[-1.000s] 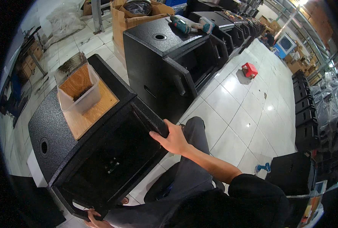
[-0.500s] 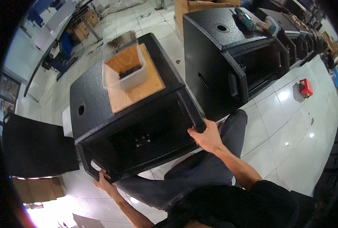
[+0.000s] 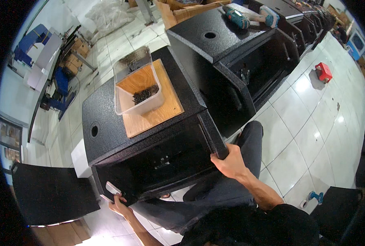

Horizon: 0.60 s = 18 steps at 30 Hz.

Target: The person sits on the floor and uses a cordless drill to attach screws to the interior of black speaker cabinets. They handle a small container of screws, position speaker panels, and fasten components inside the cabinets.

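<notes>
A black textured speaker cabinet [image 3: 104,143] stands before me, its open front facing me and a round hole in its top. Around the edge of its left side panel, at the handle cutout, my left hand [image 3: 120,206] is closed. My right hand [image 3: 230,162] wraps round the front edge of the right side panel. On top lies a wood-grain board [image 3: 172,108], and on that sits a clear plastic tub [image 3: 127,110] with small black screw-like pieces [image 3: 145,95] inside. Fingers of both hands are partly hidden behind the panels.
A second black cabinet [image 3: 190,41] stands close on the right, with a teal cordless drill [image 3: 236,17] on it, and more cabinets beyond. A red stool [image 3: 324,72] is on the tiled floor [image 3: 287,123]. At left are a black panel [image 3: 53,192] and a white block [image 3: 80,160].
The held cabinet has shifted right, narrowing the gap to the neighbouring cabinet, with the board and tub still on top. Both hands keep their grip. My view has also shifted.
</notes>
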### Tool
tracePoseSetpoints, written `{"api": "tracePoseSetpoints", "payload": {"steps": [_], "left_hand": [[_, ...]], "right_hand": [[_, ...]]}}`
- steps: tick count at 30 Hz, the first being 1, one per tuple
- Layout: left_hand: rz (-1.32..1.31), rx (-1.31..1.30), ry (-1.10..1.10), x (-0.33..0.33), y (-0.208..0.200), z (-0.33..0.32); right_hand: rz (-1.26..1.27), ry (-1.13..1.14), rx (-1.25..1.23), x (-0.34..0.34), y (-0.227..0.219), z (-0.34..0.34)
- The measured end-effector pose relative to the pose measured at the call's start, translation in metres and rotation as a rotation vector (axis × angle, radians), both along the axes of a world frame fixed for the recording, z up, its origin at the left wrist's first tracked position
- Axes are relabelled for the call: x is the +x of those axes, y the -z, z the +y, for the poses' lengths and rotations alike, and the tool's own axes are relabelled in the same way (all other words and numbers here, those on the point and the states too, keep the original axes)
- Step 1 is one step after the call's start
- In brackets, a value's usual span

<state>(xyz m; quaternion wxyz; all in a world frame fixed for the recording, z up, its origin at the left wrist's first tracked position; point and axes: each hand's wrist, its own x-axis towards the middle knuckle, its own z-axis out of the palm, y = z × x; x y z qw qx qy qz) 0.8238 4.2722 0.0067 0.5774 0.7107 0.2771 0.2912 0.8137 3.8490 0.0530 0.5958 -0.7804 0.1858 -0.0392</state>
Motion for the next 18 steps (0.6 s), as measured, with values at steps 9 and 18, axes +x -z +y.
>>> {"api": "tracePoseSetpoints", "payload": {"steps": [9,18], "left_hand": [[-0.053,0.015,-0.008,0.010,0.006,-0.073],[-0.068,0.045,0.006,0.005,0.003,-0.069]], "right_hand": [[-0.165,0.065,-0.192,0.084,0.004,-0.055],[-0.614,0.170,-0.765,0.048,-0.048,-0.095]]}}
